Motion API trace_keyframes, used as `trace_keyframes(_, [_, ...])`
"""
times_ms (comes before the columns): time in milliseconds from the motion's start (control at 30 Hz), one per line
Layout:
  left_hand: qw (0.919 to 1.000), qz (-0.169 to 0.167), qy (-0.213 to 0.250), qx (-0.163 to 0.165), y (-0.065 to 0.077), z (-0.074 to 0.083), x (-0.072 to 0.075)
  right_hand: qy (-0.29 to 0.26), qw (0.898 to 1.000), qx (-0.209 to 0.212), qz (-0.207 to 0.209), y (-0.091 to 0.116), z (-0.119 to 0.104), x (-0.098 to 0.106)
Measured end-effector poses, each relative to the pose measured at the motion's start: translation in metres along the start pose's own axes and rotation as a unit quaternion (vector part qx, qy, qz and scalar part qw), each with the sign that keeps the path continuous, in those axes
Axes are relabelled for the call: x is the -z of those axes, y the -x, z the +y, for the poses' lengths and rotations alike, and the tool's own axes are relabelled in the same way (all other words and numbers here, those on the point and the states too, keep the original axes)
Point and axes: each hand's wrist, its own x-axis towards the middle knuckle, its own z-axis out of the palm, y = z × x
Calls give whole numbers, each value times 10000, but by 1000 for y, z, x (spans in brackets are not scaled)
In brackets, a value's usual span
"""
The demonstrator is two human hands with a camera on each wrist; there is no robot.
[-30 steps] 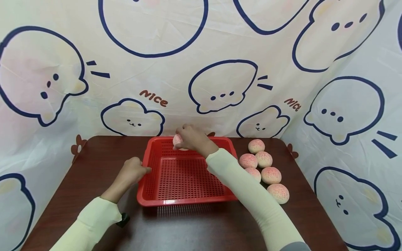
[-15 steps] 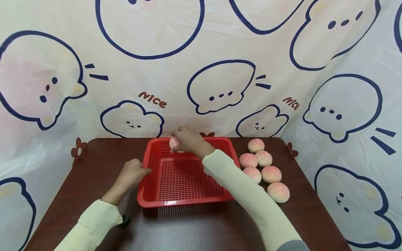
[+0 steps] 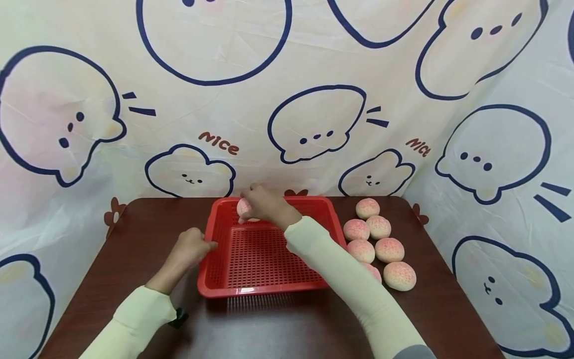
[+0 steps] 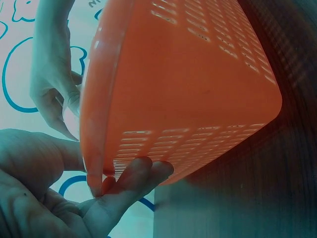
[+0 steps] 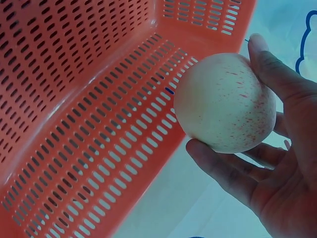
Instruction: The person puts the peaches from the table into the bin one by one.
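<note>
A red plastic basket [image 3: 269,288] with slotted walls stands on the table. At its left rim, my left hand [image 3: 190,247] grips the edge, thumb on one side and fingers against the outer wall in the left wrist view. My right hand [image 3: 268,204] is over the far left part of the basket and holds a round, cream-coloured peach [image 5: 223,104] with pink speckles. Thumb and fingers wrap its sides in the right wrist view, where it overlaps the slotted wall near a corner. The basket's bottom shows bare in the head view.
Several more pink-speckled peaches [image 3: 389,250] lie grouped on the dark brown table [image 3: 148,219], right of the basket. The right sleeve [image 3: 345,274] crosses the basket's right rim and partly covers one peach. A cartoon-printed cloth [image 3: 251,114] hangs behind the table.
My right hand has moved left along the basket's far side with the peach, dipping slightly lower. The left hand stays on the rim.
</note>
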Motion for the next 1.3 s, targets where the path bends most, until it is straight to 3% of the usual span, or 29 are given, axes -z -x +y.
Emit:
trace_keyframes(167, [10000, 0, 5, -27, 1, 0, 3, -272, 9996, 49, 32, -2, -5, -3])
trace_keyframes(400, [10000, -22, 68, -63, 3, -1, 4, 258, 9995, 150, 75, -4, -12, -8])
trace_keyframes(867, [9999, 16, 58, -146, 2, -1, 2, 387, 9985, 379, 108, -9, -19, -26])
trace_keyframes(1300, [9999, 58, 76, -136, 4, 1, 1, 710, 9972, 165, 151, -14, -25, -39])
